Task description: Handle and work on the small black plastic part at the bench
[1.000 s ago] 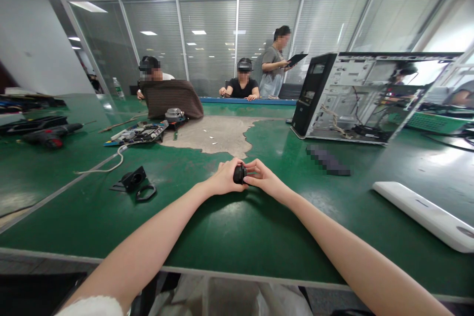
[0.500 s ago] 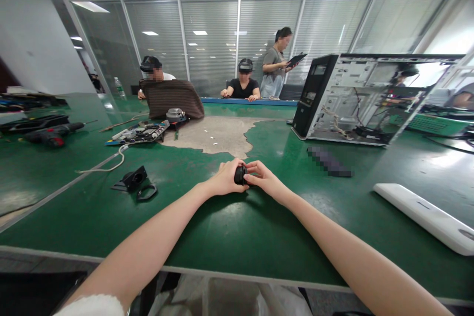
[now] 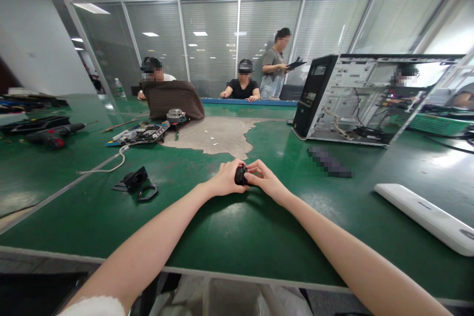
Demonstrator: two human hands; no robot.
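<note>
Barely anything had shifted since half a second earlier: a standing co-worker's (image 3: pixel 273 61) dark clipboard (image 3: pixel 296 63) had dipped, while both hands kept their place. The left hand (image 3: pixel 227 178) was clasped around a small black part (image 3: pixel 239 176), low over or on the tabletop (image 3: pixel 237 242); which could not be told. The right hand (image 3: pixel 263 178) gripped its right end between thumb and fingertips. Good handling seemed to call for a steady left hold, light, even fingertip pressure opposite, and the two ends kept in line.
</note>
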